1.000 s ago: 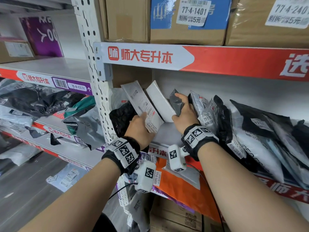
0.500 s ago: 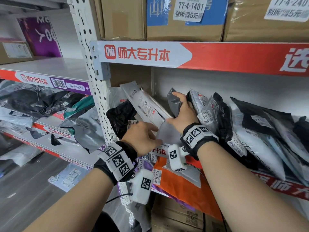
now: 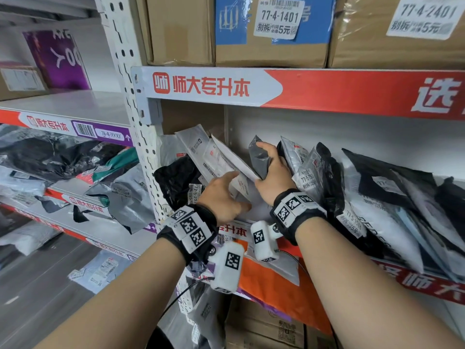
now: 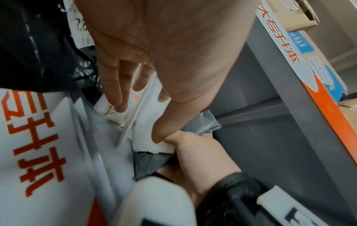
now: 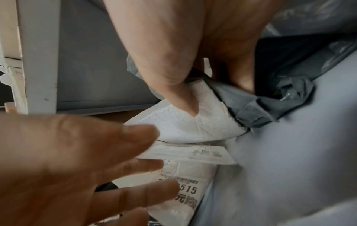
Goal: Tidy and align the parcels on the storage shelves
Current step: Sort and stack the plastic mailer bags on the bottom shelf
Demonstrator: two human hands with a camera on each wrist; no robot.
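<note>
Left of the crumpled grey plastic mailer [image 3: 259,157], which the right hand [image 3: 273,178] clasps, the left hand [image 3: 222,197] presses spread fingers on leaning white padded envelopes [image 3: 226,159].

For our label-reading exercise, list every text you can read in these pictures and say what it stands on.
"师大专升本": shelf edge strip
"77-4-1401", "别拆", "5元": sticker on blue-taped box
"77-4-2401": sticker on right box
"78-4-XXXX": purple strip
"515": white parcel
Other parcel labels: too small or blurred.
</note>
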